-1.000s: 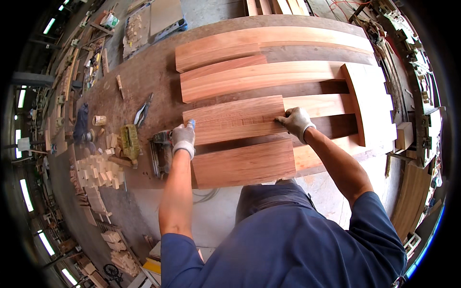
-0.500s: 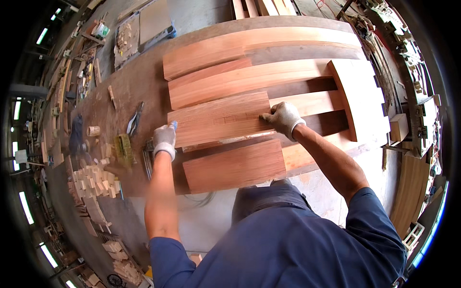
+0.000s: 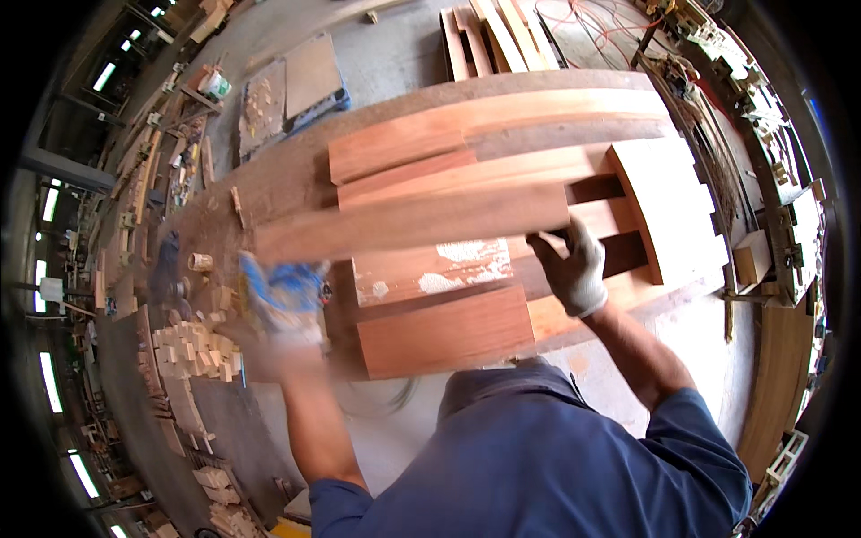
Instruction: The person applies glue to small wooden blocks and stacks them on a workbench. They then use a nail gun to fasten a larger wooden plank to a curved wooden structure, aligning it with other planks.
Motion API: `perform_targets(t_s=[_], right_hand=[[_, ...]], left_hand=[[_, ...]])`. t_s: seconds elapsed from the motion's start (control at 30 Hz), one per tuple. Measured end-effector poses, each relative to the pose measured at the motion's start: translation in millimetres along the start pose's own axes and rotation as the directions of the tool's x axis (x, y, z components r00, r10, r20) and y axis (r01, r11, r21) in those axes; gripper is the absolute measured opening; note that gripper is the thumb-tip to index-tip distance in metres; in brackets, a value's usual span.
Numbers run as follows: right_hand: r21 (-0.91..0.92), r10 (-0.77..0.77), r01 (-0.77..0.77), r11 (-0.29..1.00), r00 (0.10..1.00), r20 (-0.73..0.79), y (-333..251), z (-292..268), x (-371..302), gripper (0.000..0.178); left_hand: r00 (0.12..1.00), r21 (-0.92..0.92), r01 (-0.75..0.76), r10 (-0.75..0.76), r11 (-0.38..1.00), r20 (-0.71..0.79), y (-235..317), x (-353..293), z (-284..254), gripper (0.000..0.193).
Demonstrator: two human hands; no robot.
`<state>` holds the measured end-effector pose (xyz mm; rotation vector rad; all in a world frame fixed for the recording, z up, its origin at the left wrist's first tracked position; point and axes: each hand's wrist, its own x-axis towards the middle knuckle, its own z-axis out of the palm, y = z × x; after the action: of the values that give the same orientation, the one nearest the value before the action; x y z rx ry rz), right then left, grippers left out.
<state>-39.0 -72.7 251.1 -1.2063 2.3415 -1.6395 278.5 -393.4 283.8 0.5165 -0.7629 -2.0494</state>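
Note:
A wooden board [image 3: 413, 220], blurred by motion, is raised and tilted above the other boards on the table. My right hand [image 3: 577, 267], in a grey-white glove, grips its right end, thumb below the near edge. Beside the board's left end is my left hand [image 3: 285, 291], its blue-coated glove smeared by motion, so its fingers cannot be made out. Underneath lies a board with white patches [image 3: 430, 271] on its upper face. Closer to my body rests a reddish board [image 3: 447, 332], and more boards [image 3: 395, 157] lie on the far side.
A wide pale crosspiece [image 3: 668, 211] with a notched edge spans the right side of the table [image 3: 296, 193]. Small wooden blocks [image 3: 193, 348] are heaped at the left. Beyond the table are a blue-edged pallet [image 3: 314, 81] and stacked planks [image 3: 493, 40].
The board has lifted off the patched one and tipped, exposing the white patches. My left hand has turned its blue palm into view, and my right hand has shifted right and nearer.

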Motion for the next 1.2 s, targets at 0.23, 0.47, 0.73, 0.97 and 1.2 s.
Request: perform_targets(t_s=[0.23,0.47,0.73,0.97,1.2], right_hand=[[0.037,-0.086,0.087,0.996,0.996,-0.017,27.5,-8.0,-62.9,0.047],[-0.072,-0.175,0.176,0.982,0.984,0.013,42.8,-22.1,-72.3,0.059],[0.003,-0.216,0.217,0.976,0.974,-0.068,71.1,-17.8,-91.2,0.054],[-0.060,-0.023,0.027,0.998,0.997,0.068,50.6,-23.1,-72.1,0.053],[0.044,0.192,-0.208,0.977,0.953,0.236,54.1,-20.3,-28.3,0.044]], left_hand=[[0.968,-0.355,0.024,0.067,0.934,0.240,-61.2,-37.6,-42.7,0.078],[1.000,-0.247,-0.006,0.009,0.969,0.009,-76.6,-58.7,-11.9,0.083],[0.982,-0.338,0.125,-0.067,0.933,0.178,-82.2,-49.2,-35.9,0.084],[0.995,-0.210,-0.051,0.069,0.976,0.077,-81.5,-53.5,-35.4,0.073],[0.996,0.157,0.054,-0.042,0.986,-0.080,-61.9,-53.4,-27.4,0.085]])
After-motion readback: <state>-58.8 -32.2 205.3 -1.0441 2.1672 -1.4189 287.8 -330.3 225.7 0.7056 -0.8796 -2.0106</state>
